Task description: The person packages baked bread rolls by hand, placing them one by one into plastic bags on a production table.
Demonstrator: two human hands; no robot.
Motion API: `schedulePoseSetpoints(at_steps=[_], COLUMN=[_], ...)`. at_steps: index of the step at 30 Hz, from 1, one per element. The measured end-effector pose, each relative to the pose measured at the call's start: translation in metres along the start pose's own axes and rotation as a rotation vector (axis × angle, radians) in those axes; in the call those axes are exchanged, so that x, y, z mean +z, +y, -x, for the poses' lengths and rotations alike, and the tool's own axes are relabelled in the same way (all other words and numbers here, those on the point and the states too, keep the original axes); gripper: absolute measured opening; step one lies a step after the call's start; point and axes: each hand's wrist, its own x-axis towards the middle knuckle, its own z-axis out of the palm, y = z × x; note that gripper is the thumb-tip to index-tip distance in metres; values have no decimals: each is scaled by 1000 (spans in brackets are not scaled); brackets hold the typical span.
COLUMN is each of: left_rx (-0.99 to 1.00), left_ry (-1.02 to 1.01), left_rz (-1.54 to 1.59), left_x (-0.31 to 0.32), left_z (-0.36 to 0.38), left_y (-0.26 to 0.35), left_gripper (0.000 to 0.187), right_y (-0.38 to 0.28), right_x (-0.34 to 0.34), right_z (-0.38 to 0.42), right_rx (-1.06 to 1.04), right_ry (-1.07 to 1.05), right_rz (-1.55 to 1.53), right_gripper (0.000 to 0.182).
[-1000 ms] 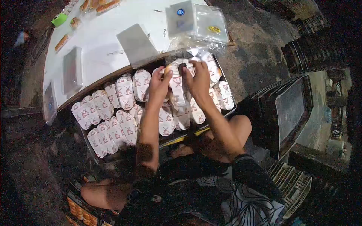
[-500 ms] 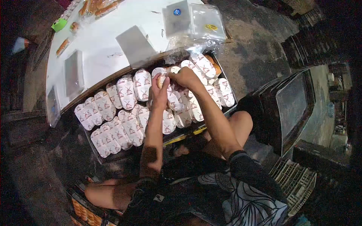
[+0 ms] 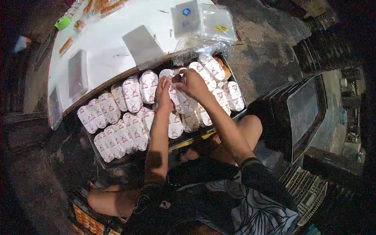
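My left hand (image 3: pixel 163 97) is wrapped round a bread packet (image 3: pixel 165 82), of which only a narrow tan edge shows past the fingers. Close beside it, my right hand (image 3: pixel 192 85) has its fingers bent and pinched together at the packet's upper end. What lies between those fingertips is too small to make out. Both hands are over a dark tray (image 3: pixel 102 161) of rounded white bread packets (image 3: pixel 132 91) printed with brown windmills. At the tray's far right corner, some bare orange-brown bread (image 3: pixel 226 71) shows.
Beyond the tray stands a white table (image 3: pixel 105 41) with clear plastic bags (image 3: pixel 143 46), a bag stack with a yellow band (image 3: pixel 221 28), and wrapped long breads (image 3: pixel 111 8). Stacked dark trays (image 3: pixel 303 111) stand at right. More bread (image 3: pixel 89 220) lies low at left.
The bread packet in my left hand has turned, so its striped side no longer shows. My right hand has shifted slightly, its fingers higher and more bent. The view has moved a little.
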Motion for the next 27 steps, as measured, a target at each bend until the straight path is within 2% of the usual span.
schedulePoseSetpoints(at_steps=[1, 2, 3, 5, 6, 9, 10, 12, 13, 15, 17, 22, 25, 27], left_rx=[17, -59, -62, -216, -252, -175, -199, -182, -161, -172, -142, -157, -126, -117], left_ry=[-43, -121, -122, -235, -255, -162, -211, -244, -276, -266, -323, -338, -348, -359], left_rz=[42, 54, 53, 183, 233, 153, 186, 99, 11, 38, -54, -43, -51, -109], left_x=[-2, -5, -8, -9, -5, -4, -6, -5, -4, -6, -6, -4, -2, -3], left_z=[0, -1, 0, 3, 11, 3, 2, 9, 11, 9, 9, 11, 17, 18], left_y=[-3, -2, 0, 8, 20, 13, 11, 15, 19, 20, 23, 25, 28, 28], left_gripper=[44, 45, 45, 41, 38, 36, 37, 39, 41, 40, 36, 34, 36, 40], right_y=[5, 2, 6, 14, 17, 20, 21, 24, 24, 19, 16, 18, 27, 27], right_x=[4, -2, 1, 8, 9, 7, 5, 0, -2, -10, -11, -11, -11, -9], right_z=[3, 4, 5, 5, 5, 7, 7, 3, 2, -1, -2, -7, -18, -21], right_rx=[-209, -191, -188, -443, -469, -570, -571, -527, -529, -547, -529, -523, -579, -655], right_ry=[150, 9, 10, 165, 133, 255, 255, 75, 77, -44, -64, -119, -227, -145], right_rz=[10, -19, -19, 167, 209, 266, 268, 292, 291, 342, 370, 403, 370, 254], right_gripper=[26, 30, 30, 47, 50, 48, 48, 49, 49, 50, 50, 48, 43, 23])
